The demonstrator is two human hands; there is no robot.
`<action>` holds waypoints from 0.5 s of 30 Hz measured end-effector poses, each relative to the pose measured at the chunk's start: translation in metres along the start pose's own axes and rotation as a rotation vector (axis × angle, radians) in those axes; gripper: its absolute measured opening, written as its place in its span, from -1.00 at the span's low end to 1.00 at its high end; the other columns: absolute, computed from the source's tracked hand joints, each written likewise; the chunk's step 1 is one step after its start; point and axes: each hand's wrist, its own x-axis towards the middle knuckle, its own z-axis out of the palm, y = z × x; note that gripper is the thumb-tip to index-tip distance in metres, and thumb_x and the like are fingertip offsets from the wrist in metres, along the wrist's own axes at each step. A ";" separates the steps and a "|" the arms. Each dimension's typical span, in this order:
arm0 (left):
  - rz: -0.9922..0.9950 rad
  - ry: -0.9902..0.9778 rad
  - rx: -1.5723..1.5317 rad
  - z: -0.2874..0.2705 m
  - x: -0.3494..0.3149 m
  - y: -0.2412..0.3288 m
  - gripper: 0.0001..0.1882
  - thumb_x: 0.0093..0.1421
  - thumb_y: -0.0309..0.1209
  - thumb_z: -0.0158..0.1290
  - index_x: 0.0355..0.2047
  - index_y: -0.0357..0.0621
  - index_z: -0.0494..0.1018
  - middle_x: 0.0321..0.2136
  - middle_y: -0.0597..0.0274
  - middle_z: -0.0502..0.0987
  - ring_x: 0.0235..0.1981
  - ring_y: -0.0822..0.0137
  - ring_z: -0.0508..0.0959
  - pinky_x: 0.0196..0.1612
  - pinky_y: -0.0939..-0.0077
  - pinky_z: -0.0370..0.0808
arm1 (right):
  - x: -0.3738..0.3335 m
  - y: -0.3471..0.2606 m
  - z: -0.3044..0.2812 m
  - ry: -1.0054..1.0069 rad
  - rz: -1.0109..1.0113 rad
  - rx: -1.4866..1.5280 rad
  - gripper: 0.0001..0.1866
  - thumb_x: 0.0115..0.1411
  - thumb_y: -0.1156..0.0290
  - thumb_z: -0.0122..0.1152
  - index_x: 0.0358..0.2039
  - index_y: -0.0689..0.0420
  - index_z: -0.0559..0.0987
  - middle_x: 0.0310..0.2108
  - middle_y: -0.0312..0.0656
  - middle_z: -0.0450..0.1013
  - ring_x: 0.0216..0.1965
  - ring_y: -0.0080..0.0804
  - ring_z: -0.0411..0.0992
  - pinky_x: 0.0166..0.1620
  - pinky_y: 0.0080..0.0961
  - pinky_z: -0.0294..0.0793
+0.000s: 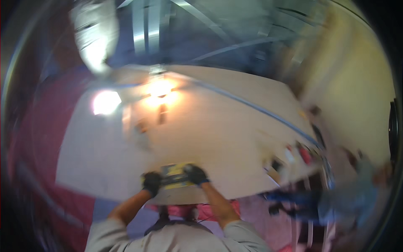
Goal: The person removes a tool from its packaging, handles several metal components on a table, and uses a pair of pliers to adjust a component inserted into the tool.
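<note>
A flat rectangular piece, yellow with dark grey patches (173, 175), is at the near edge of the table; blur hides its exact kind. My left hand (152, 183), in a black glove, closes on its left end. On the opposite end, my right hand (194, 174), gloved alike, is closed too. Whether the piece rests on the tabletop or is held just above it, I cannot tell. Beyond my hands, a small blurred brownish object (142, 126) and a dark narrow one (162, 114) lie on the table.
The wide pale table (226, 134) has a blue hose or strip (252, 105) across its far right. A bright lamp (160, 88) glows at the back, beside a white glare (106, 103). Red and white items (300, 154) crowd the right edge. Another person (344, 197) is at right.
</note>
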 end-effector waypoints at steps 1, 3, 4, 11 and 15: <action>0.107 0.180 -0.017 0.008 -0.017 -0.017 -0.78 0.12 -0.19 0.07 -0.44 -0.05 0.57 -0.44 0.10 0.57 -0.35 0.08 0.59 -0.31 0.13 0.45 | 0.005 -0.025 -0.006 -0.230 -0.030 0.015 -0.64 0.22 0.03 0.07 -0.21 0.05 0.56 -0.22 0.04 0.54 -0.20 0.04 0.51 -0.11 -0.07 0.48; 0.102 0.145 0.047 0.010 -0.019 -0.030 -0.70 0.07 -0.08 0.16 -0.49 -0.05 0.59 -0.44 0.06 0.57 -0.35 0.12 0.59 -0.30 0.17 0.46 | 0.022 -0.042 0.001 -0.202 -0.122 -0.155 -0.51 0.12 -0.03 0.15 -0.12 0.09 0.56 -0.13 0.09 0.52 -0.11 0.04 0.50 -0.02 -0.09 0.47; 0.067 0.105 0.037 0.004 -0.026 -0.033 -0.75 0.07 -0.14 0.19 -0.44 -0.04 0.58 -0.39 0.09 0.57 -0.31 0.14 0.59 -0.28 0.19 0.47 | 0.027 -0.050 0.004 -0.211 -0.099 -0.188 -0.44 0.04 -0.04 0.21 -0.07 0.10 0.56 -0.09 0.09 0.52 -0.05 0.00 0.50 0.02 -0.13 0.47; -0.133 -0.106 0.137 0.030 -0.012 -0.033 -0.62 0.01 -0.28 0.25 -0.19 -0.07 0.40 -0.17 0.11 0.46 -0.07 0.02 0.50 -0.13 0.13 0.50 | 0.001 -0.069 -0.010 -0.031 0.204 -0.085 -0.59 -0.04 0.16 0.30 -0.20 0.13 0.62 -0.21 0.03 0.57 -0.15 -0.01 0.55 -0.10 -0.12 0.54; -0.133 -0.074 0.148 0.015 -0.020 -0.035 -0.60 -0.04 -0.32 0.29 -0.20 -0.05 0.41 -0.18 0.10 0.46 -0.06 0.03 0.50 -0.13 0.12 0.50 | 0.005 -0.082 -0.004 -0.017 0.126 -0.169 -0.63 -0.15 0.26 0.38 -0.28 0.11 0.65 -0.23 0.00 0.58 -0.17 -0.05 0.56 -0.13 -0.14 0.55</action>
